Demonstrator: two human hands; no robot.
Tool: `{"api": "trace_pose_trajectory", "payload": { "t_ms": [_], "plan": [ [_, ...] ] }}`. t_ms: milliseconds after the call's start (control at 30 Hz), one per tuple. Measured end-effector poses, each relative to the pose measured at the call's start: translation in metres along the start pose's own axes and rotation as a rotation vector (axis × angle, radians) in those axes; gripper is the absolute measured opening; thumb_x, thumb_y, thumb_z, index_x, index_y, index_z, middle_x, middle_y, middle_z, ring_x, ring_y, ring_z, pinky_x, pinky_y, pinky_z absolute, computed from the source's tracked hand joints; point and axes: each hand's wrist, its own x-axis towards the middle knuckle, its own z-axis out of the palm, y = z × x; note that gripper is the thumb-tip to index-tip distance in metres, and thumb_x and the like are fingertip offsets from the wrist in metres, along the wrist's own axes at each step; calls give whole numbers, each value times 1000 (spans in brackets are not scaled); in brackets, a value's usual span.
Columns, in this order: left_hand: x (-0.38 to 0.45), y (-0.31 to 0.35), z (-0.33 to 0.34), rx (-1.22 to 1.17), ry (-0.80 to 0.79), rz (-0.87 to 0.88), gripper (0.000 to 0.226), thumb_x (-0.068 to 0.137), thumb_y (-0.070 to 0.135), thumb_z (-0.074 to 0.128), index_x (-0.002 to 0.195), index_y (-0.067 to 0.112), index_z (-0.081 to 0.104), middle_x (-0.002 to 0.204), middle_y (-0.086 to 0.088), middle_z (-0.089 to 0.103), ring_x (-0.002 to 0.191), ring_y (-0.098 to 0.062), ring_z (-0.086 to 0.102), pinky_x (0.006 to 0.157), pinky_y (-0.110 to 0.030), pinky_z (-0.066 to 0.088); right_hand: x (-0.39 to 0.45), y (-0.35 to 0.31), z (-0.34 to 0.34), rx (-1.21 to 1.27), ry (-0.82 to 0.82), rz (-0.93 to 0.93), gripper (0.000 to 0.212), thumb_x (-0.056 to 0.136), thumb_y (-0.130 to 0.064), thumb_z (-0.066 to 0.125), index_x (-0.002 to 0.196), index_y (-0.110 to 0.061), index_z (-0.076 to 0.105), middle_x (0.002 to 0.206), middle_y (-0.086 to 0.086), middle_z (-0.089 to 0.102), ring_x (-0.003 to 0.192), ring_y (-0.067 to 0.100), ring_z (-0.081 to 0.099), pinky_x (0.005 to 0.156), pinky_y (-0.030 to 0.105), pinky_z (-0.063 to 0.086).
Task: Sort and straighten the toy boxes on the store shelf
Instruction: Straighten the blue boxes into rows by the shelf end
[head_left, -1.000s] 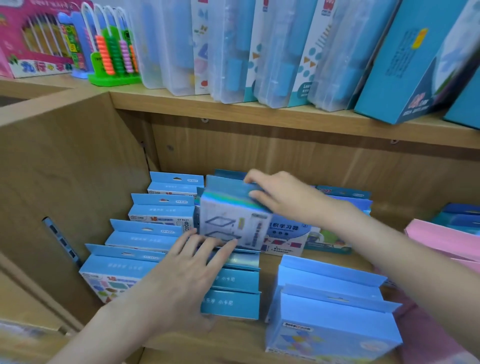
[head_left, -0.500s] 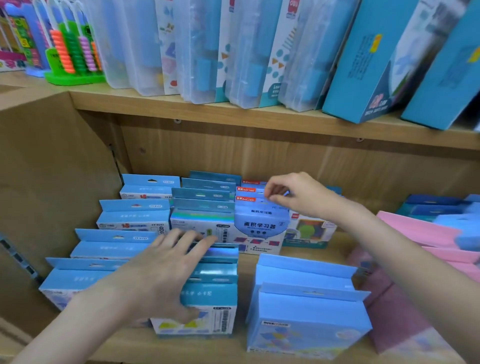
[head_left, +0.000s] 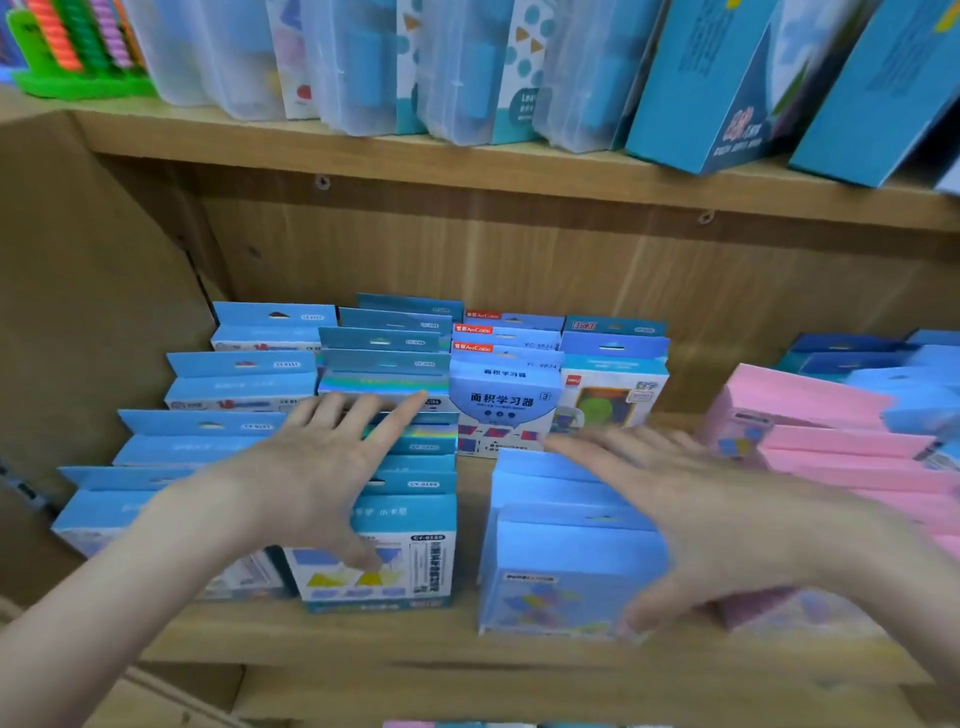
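Fingers (head_left: 358, 415) spread flat, left hand (head_left: 322, 467) on blue boxes (head_left: 415, 499)

Green abacus (head_left: 78, 52) with coloured beads sitting at upper left of the frame; clear plastic cases (head_left: 363, 62) leaning along the upper shelf board (head_left: 363, 156).

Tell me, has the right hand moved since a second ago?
Yes. The right hand has come off the back boxes and dropped forward, toward the shelf's front edge; it is now spread over the front light-blue boxes, blurred by motion.
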Motion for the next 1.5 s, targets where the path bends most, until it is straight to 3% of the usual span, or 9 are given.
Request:
{"api": "trace_pose_trajectory", "payload": {
  "t_ms": [200, 300, 533, 700, 800, 933, 1100, 1267, 1500],
  "plan": [
    [4, 0, -2, 66, 57, 15, 122, 65, 69, 62, 138, 32, -28, 138, 5, 19, 122, -18, 24, 105, -31, 19, 15, -2, 24, -73, 243, 77, 112, 71, -52, 63, 135, -43, -28, 135, -1, 21, 122, 20, 30, 96, 28, 28],
    [6, -2, -5, 56, 60, 22, 120, 64, 67, 64, 141, 32, -22, 135, 5, 24, 120, -18, 27, 104, -33, 22, 10, 4, 26, -69, 256, 116, 112, 69, -51, 64, 137, -40, -25, 118, -5, 26, 115, 18, 34, 84, 25, 27],
    [5, 2, -14, 42, 28, 72, 121, 63, 67, 66, 141, 34, -21, 136, 6, 26, 121, -18, 29, 104, -33, 25, 4, 9, 18, -70, 190, 119, 109, 72, -48, 64, 138, -40, -22, 122, -4, 28, 111, 17, 32, 81, 25, 22],
    [-11, 8, -5, 101, 33, 107, 122, 64, 73, 57, 126, 41, -42, 137, 12, 14, 120, -13, 22, 103, -28, 19, 2, 6, 19, -44, 183, 94, 108, 72, -46, 65, 139, -40, -21, 118, -6, 27, 107, 14, 27, 88, 26, 23],
    [-15, 10, 4, 100, 45, 72, 122, 65, 74, 56, 113, 40, -51, 138, 11, 14, 122, -13, 19, 105, -28, 17, 3, 6, 18, -27, 184, 95, 109, 73, -47, 66, 139, -40, -20, 124, -4, 25, 115, 17, 26, 88, 26, 21],
    [-14, 8, 8, 74, 90, 48, 124, 66, 72, 57, 112, 36, -53, 142, 10, 6, 126, -13, 10, 107, -28, 11, 8, 4, 16, -24, 161, 133, 116, 68, -59, 67, 138, -40, -24, 140, -3, 15, 132, 22, 14, 106, 32, 17],
    [-16, 4, 12, 48, 114, 34, 128, 67, 74, 57, 112, 33, -55, 147, 9, -20, 129, -11, -16, 111, -29, -8, 17, -6, 15, 23, 234, 93, 112, 68, -68, 60, 141, -39, -19, 139, -13, 14, 129, 14, 17, 107, 28, 12],
    [-25, 1, 14, 40, 99, 40, 126, 65, 79, 52, 118, 32, -53, 130, 14, -52, 120, -4, -45, 86, -19, -41, 21, -10, 9, 1, 256, 71, 109, 68, -68, 59, 142, -37, -14, 141, -12, 17, 128, 12, 18, 106, 25, 7],
    [-27, 3, 13, 77, 77, 21, 119, 72, 75, 50, 119, 31, -50, 132, 5, -49, 126, -12, -39, 102, -31, -24, 18, -12, 9, 30, 233, 84, 106, 70, -66, 60, 142, -39, -13, 141, -14, 17, 128, 11, 18, 107, 26, 4]
  ]
}}
